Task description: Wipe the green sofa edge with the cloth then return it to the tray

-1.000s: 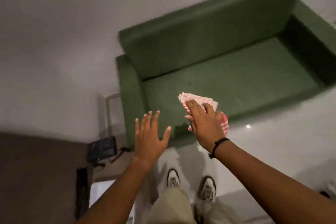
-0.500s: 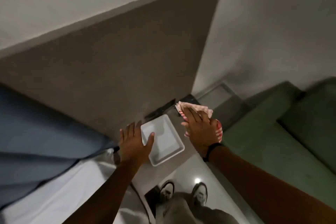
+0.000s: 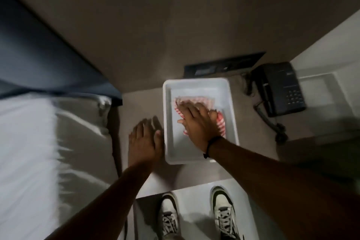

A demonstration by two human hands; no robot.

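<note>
A white rectangular tray (image 3: 231,103) sits on a brown bedside table. Inside it lies the red-and-white striped cloth (image 3: 202,100), with my right hand (image 3: 198,124) laid flat on top of it, fingers stretched out; whether the hand still grips the cloth cannot be told. My left hand (image 3: 145,142) hovers open just left of the tray's rim, fingers apart, holding nothing. The green sofa is out of view.
A dark desk telephone (image 3: 280,88) with its cord lies right of the tray. A black panel (image 3: 224,64) is set behind the tray. A bed with white sheets (image 3: 29,152) and a dark headboard fills the left. My shoes (image 3: 196,216) stand below.
My view swung from the green sofa to the bedside table. My right hand carried the cloth over and into the tray. My left hand moved beside the tray's left rim.
</note>
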